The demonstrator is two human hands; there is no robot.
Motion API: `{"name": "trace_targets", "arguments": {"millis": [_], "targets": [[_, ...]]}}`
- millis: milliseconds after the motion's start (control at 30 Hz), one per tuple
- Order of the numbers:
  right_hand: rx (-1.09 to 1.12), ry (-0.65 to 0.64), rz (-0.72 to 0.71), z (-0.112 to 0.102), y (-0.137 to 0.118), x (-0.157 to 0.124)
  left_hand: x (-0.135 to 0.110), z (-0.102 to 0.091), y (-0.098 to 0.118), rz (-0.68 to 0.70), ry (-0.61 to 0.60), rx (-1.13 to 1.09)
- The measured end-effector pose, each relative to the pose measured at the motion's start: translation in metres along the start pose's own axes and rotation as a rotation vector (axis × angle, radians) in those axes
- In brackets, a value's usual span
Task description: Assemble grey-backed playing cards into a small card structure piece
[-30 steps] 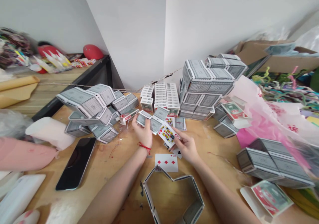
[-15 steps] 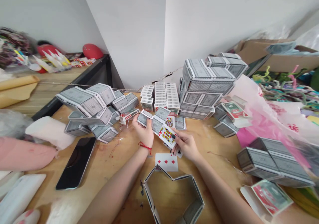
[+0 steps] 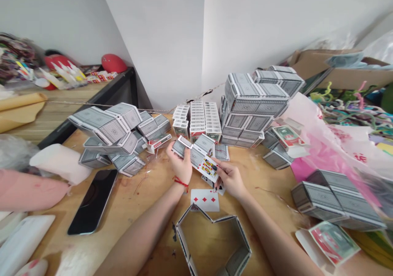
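My left hand [image 3: 181, 164], with a red string round the wrist, grips a joined strip of grey-backed playing cards [image 3: 193, 149] above the wooden table [image 3: 147, 194]. My right hand [image 3: 230, 178] pinches a face-up court card [image 3: 208, 167] at the strip's near end. A face-up diamonds card [image 3: 205, 199] lies on the table just below both hands. In front of it stands a heart-shaped frame of linked cards [image 3: 211, 243].
Stacks of grey card blocks sit at the left [image 3: 107, 129] and back right [image 3: 254, 100], small decks [image 3: 198, 118] between them. A black phone [image 3: 92, 200] lies at the left. Pink wrapping [image 3: 319, 145], more card blocks [image 3: 334, 200] and a card box [image 3: 333, 241] fill the right.
Both hands have drawn a little closer together and the court card has swung in against the strip's end. The rest of the table has not moved.
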State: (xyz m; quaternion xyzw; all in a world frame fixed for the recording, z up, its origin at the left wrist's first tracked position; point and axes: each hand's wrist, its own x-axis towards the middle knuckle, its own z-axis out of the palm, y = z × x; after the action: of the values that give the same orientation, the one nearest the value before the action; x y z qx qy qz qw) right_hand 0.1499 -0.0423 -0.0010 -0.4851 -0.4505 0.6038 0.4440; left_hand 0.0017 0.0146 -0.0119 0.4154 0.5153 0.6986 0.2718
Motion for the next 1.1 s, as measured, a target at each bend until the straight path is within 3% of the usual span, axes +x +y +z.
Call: {"name": "trace_targets", "arguments": {"millis": [1100], "targets": [[-0.021, 0.051, -0.025, 0.002, 0.005, 0.002, -0.013, 0.005, 0.005, 0.028, -0.070, 0.018]]}}
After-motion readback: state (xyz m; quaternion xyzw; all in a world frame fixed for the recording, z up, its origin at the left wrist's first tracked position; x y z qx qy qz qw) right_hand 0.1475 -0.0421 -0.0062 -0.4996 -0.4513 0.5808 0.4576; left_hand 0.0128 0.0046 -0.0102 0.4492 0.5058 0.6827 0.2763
